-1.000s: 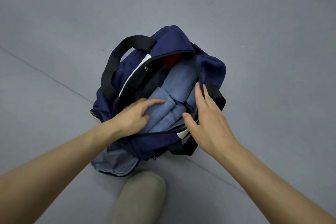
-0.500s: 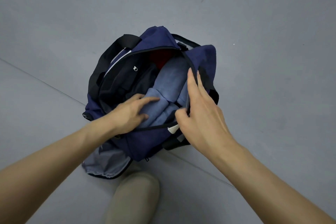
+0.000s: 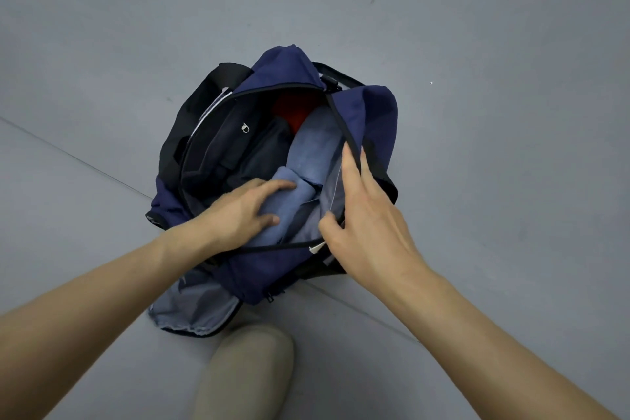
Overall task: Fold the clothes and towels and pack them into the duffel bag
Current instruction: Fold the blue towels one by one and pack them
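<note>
On the grey floor sits one navy duffel bag, its main zip open, and nothing else lies loose on the floor in view, so the folding looks done and the packing close to its end. At the far left of the bag hangs a black carry strap, and along the left lip runs a white zip line with a small metal pull showing against the dark lining. The left hand lies flat, fingers spread, pressing down on a rolled light-blue garment inside the opening; it pushes rather than grips. Beside that roll is a second blue folded piece, a dark folded item to its left, and one red piece deep at the far end, which makes four packed things that can be counted, though more may lie beneath. The right hand pinches the bag's right rim between thumb and fingers, holding the opening wide. Near the viewer, an end pocket of the bag gapes open with pale lining, and a knee in beige trousers shows below. What remains, by my reading, is tucking the roll fully in and zipping the bag.
</note>
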